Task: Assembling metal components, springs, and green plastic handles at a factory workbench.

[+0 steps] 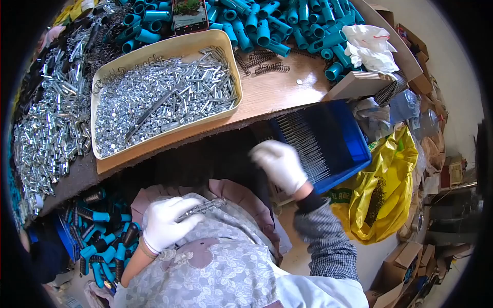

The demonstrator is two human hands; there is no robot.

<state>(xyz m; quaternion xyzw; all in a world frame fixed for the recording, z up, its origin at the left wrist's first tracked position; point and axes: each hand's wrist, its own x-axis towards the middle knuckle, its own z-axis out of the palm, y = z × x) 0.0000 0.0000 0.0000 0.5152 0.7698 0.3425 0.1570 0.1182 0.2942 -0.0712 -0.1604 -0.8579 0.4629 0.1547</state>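
My left hand (169, 222), in a white glove, is over my lap. Its thumb and fingers close on a slim metal piece with spring-like ridges (206, 206), which points right; I cannot tell whether it is one piece or several together. To the right and farther away, my white-gloved right hand (280, 165) is by the near left side of a blue bin (359, 163). The fingers of that hand curl together, and whatever is in them is hidden. Thin metal rods (304, 146) lie in a close row inside the bin.
On the wooden table (308, 95), a cream tray (167, 145) holds small metal parts and a dark strip. Teal tubes (263, 33), springs (269, 68), a phone (190, 18) and a white plastic bag (371, 49) lie behind. Teal-and-black handles (105, 251) pile at left; a yellow bag (382, 197) stands right.
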